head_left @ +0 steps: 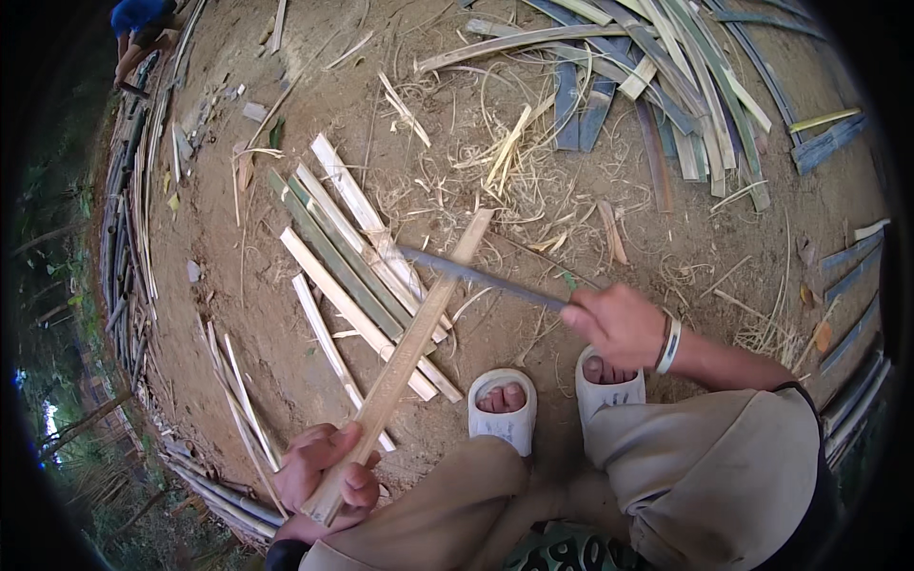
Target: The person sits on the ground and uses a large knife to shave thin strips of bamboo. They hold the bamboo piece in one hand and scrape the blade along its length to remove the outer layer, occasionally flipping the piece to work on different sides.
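Note:
A flat, pale brown bamboo strip (pixel 407 352) slants up and away from my left hand (pixel 328 473), whose fingers are wrapped round its near end. In my right hand (pixel 617 325) is a long, dark-bladed knife (pixel 505 282); its handle is hidden inside my closed fingers. The blade points left and crosses the strip near its far end, apparently touching it. Under and beyond the strip, several split bamboo pieces (pixel 347 249), some pale and some green, lie side by side on the ground.
Thin curled shavings (pixel 505 171) litter the dirt ahead. A large heap of bamboo strips (pixel 657 67) spreads at the far right, with dark strips (pixel 850 276) at the right edge. Bamboo poles (pixel 124 247) line the left side. A person in blue (pixel 141 17) bends at the far left. My feet in white sandals (pixel 503 419) are close by.

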Demonstrator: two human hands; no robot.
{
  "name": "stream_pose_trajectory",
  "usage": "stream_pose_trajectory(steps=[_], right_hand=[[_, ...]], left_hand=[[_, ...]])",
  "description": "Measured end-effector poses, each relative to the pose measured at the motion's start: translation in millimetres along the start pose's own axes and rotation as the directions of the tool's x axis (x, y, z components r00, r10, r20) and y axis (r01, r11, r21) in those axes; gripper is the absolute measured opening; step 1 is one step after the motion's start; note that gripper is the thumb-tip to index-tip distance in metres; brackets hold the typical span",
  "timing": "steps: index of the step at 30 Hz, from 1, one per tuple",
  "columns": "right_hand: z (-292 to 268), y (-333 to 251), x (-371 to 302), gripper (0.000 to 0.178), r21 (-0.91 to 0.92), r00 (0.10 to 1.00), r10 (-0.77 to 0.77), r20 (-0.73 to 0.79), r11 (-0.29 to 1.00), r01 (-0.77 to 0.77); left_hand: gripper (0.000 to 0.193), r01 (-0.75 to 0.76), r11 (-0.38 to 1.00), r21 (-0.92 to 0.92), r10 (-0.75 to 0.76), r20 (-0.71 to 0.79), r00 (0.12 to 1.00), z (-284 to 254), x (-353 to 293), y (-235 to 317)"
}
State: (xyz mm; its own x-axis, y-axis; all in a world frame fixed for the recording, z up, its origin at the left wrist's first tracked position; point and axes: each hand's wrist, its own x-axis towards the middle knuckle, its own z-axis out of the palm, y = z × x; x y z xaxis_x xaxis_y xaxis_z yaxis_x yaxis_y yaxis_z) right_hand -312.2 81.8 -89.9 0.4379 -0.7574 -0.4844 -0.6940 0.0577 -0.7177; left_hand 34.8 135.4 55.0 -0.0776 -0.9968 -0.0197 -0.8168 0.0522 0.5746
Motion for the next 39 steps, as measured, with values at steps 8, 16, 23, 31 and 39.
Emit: stream_pose_trajectory(steps=[8, 16, 23, 31, 39], right_hand=[[-4.3, 30.5, 17.6, 0.051, 0.111, 0.976, 0.113, -0.185, 0.989, -0.093], [-22.0, 36.3, 31.6, 0.055, 0.670, 0.945, 0.301, -0.126, 0.729, -0.143], [-4.4, 40.8, 22.6, 0.052, 0.588, 0.955, 0.261, -0.139, 0.798, -0.133], [-2.1, 27.7, 19.2, 0.051, 0.510, 0.955, 0.238, -0.176, 0.852, -0.119], [-25.9, -38.8, 5.9, 0.046, 0.297, 0.979, -0.039, -0.198, 0.950, 0.098]], left_hand=[[0.067, 0.205, 0.722, -0.661, -0.333, -0.073, 0.940, -7.7, 29.4, 12.2], [0.030, 0.209, 0.710, -0.673, -0.311, -0.034, 0.950, -36.0, 64.9, 17.7], [0.023, -0.070, 0.933, -0.353, -0.103, -0.448, 0.888, -37.9, 85.3, 24.3], [0.044, 0.231, 0.646, -0.727, -0.169, 0.158, 0.973, -67.8, 69.8, 21.3], [0.039, -0.295, 0.931, -0.215, 0.243, -0.238, 0.940, -31.1, 46.0, 22.7]])
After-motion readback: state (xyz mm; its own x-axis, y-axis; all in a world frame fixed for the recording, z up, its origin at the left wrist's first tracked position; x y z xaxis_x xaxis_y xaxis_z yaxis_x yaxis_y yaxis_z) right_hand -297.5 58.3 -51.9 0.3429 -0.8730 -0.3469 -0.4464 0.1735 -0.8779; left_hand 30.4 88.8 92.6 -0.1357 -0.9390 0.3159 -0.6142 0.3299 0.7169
